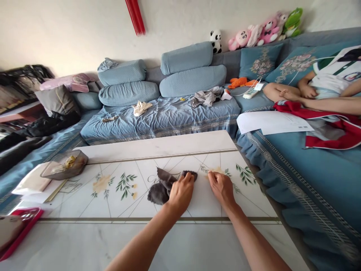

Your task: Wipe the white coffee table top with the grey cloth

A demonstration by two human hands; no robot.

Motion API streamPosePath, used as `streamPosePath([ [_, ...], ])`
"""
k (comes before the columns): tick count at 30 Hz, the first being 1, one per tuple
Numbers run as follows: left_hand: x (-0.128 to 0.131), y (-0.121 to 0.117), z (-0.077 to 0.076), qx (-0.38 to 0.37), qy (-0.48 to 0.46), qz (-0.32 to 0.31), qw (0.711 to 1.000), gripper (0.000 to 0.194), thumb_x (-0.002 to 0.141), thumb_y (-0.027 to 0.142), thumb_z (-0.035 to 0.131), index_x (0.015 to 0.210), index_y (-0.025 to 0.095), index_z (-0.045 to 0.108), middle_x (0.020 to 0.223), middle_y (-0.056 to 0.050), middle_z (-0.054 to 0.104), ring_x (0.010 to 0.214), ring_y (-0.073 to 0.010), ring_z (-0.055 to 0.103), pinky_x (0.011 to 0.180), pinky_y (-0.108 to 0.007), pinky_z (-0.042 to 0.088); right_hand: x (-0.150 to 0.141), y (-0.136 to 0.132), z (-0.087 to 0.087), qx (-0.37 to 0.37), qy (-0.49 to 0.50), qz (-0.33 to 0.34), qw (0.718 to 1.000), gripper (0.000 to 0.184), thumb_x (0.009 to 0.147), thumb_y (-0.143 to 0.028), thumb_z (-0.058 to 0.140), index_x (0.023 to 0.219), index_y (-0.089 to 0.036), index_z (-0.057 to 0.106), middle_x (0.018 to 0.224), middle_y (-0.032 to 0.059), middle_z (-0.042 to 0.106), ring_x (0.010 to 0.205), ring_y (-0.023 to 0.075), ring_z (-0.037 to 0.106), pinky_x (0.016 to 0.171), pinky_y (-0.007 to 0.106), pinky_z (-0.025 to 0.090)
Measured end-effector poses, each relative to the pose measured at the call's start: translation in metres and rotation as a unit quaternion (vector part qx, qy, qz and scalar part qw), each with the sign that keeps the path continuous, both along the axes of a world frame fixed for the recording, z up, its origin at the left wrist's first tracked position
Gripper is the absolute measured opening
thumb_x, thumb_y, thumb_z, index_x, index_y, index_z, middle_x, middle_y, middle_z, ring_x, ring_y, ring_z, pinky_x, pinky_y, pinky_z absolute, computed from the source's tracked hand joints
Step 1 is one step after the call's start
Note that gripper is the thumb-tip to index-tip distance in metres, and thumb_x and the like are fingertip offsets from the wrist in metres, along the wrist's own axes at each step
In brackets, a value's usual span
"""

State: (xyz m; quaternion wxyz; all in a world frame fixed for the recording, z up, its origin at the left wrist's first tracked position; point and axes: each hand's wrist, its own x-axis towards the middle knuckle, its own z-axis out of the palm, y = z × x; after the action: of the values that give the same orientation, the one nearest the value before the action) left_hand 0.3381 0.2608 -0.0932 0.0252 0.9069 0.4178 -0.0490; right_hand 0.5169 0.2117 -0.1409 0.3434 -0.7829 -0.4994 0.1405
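Observation:
A crumpled dark grey cloth (160,191) rests on the white table runner (149,210), which is printed with flowers and leaves. My left hand (182,191) is closed on the cloth, and folds of it stick out to the left and beyond the knuckles. To the right, apart from the cloth, my right hand (222,188) is curled closed just over or on a printed yellow flower. Its fingers hide whatever they may hold.
At the table's left are a grey plastic bowl (66,171) with small items, papers (34,188) and a red tray (34,222). A blue sofa (284,173) wraps around the table. At the right sits a person (318,86), beside a red garment (332,124) and white sheets (273,122).

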Motion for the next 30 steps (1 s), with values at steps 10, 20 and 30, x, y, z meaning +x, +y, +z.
streamPosePath([
  [10,0.009,0.010,-0.001,0.026,-0.001,0.026,0.999,0.036,0.104,0.004,0.040,0.128,0.019,0.062,0.128,-0.011,0.063,0.105,-0.0204,0.066,0.074,-0.027,0.056,0.000,-0.001,0.002,0.017,0.020,-0.009,1.000,0.053,0.102,-0.048,0.041,0.057,-0.023,0.053,0.055,0.0056,0.060,0.053,0.0144,0.043,0.061,0.030,0.029],
  [20,-0.032,0.024,-0.002,0.055,0.042,0.099,0.993,0.043,0.103,0.003,0.040,0.137,0.019,0.061,0.134,-0.012,0.062,0.109,-0.0223,0.067,0.074,-0.027,0.058,0.002,-0.003,0.000,0.020,0.008,0.015,1.000,0.051,0.101,-0.048,0.040,0.058,-0.023,0.052,0.055,0.0058,0.059,0.052,0.0147,0.041,0.060,0.031,0.027],
  [30,-0.057,0.008,0.000,0.033,0.045,0.119,0.991,0.046,0.104,0.004,0.040,0.141,0.023,0.060,0.132,-0.010,0.063,0.108,-0.0206,0.066,0.073,-0.026,0.055,-0.002,0.000,-0.002,-0.044,0.004,-0.009,0.999,0.051,0.101,-0.044,0.045,0.055,-0.022,0.051,0.057,0.0049,0.060,0.054,0.0142,0.040,0.062,0.030,0.027],
])
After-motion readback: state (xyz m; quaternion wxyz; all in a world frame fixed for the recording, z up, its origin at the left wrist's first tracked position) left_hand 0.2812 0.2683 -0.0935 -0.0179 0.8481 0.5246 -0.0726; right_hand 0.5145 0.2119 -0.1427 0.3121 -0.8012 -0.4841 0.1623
